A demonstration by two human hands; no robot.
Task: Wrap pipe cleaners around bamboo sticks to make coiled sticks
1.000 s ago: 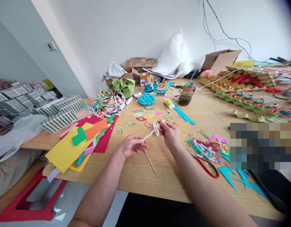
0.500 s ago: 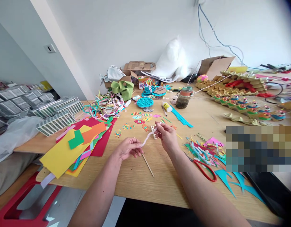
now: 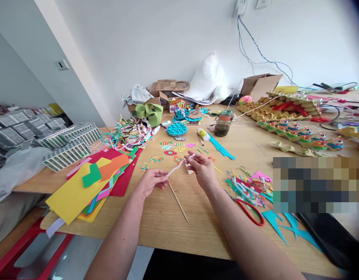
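Note:
A thin, slightly wavy white strip (image 3: 176, 168) stretches between my two hands above the table. My left hand (image 3: 152, 182) pinches its lower left end between thumb and fingers. At the upper right end, the fingertips of my right hand (image 3: 204, 169) are closed on it. A wooden stick (image 3: 178, 203) lies on the table just below the strip. Small coloured fish cutouts (image 3: 170, 153) lie beyond the hands, with tiny confetti-like bits (image 3: 156, 158) to their left. A small white bumpy item (image 3: 189, 167) is partly hidden by my right hand.
Coloured sheets (image 3: 71, 190) are stacked at left. Red-handled scissors (image 3: 251, 212) and paper scraps (image 3: 249, 190) lie at right. Farther back are a glue bottle (image 3: 203, 134), a glass jar (image 3: 223, 126), a blue bumpy disc (image 3: 176, 129) and egg cartons (image 3: 255, 111).
The view has shifted slightly, so the scene sits a little lower and further left. Both hands keep hold of the strip, which looks straighter now.

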